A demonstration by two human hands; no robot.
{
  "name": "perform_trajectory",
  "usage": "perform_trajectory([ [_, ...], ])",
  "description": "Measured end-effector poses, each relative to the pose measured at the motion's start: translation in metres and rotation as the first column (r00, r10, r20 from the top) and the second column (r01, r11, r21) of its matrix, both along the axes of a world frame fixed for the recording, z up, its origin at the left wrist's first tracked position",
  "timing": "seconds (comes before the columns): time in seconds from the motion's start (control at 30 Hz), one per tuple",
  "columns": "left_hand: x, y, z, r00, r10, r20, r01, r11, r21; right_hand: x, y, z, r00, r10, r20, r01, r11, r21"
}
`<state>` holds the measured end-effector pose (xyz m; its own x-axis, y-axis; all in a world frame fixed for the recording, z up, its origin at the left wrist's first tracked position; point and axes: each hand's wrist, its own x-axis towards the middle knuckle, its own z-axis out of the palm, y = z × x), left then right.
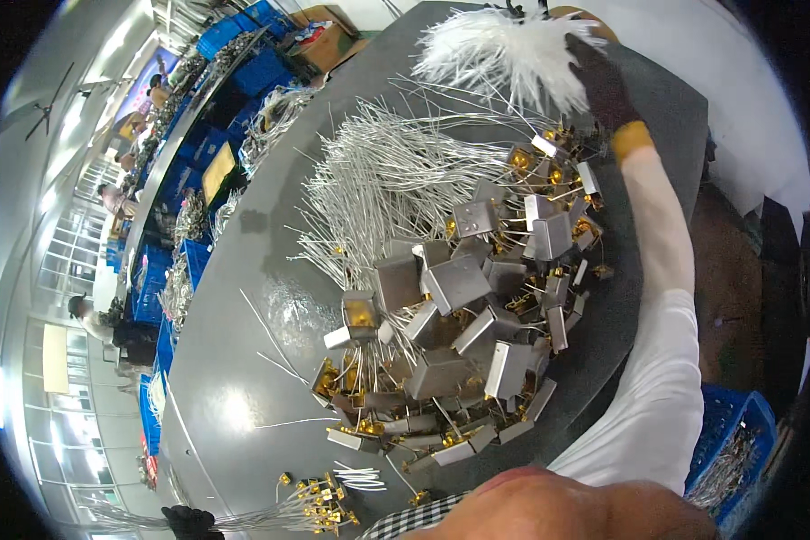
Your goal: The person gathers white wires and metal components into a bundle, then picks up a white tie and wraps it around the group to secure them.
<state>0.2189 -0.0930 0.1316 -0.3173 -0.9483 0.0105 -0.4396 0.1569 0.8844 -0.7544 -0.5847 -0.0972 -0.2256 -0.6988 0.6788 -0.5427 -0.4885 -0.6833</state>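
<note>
Head view: the right hand (598,85), dark-gloved, touches a bundle of thin white strips (504,58) at the desk's (216,360) far edge; whether its fingers grip cannot be told. The black-gloved left hand (189,520) holds a wire bundle (256,520) near the near-left corner. Grey metal housings (456,283) with silver leads (378,166) lie piled toward the right edge.

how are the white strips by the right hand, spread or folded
Spread: the white strips fan out by the gloved right hand, their tips splayed in several directions.
</note>
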Motion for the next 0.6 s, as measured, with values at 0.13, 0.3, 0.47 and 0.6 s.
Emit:
perform_trajectory([
  [0.13, -0.048, -0.002, -0.002, 0.597, 0.658, -0.458, -0.6, 0.746, 0.29, -0.001, 0.136, 0.038, 0.978, -0.203, 0.058, 0.209, 0.968, -0.137],
  [0.3, -0.052, 0.0, 0.008, 0.532, 0.752, -0.39, -0.608, 0.659, 0.442, 0.031, 0.186, 0.058, 0.395, -0.794, -0.463, 0.581, 0.606, -0.543],
  [0.47, 0.016, 0.034, -0.032, 0.807, 0.482, -0.34, -0.539, 0.837, -0.092, 0.023, 0.169, 0.016, 0.455, -0.114, -0.883, 0.8, 0.488, 0.349],
  [0.6, -0.015, 0.032, -0.03, 0.781, 0.621, -0.07, -0.621, 0.759, -0.192, -0.027, 0.184, -0.019, 0.641, -0.256, -0.723, 0.699, 0.584, 0.413],
])
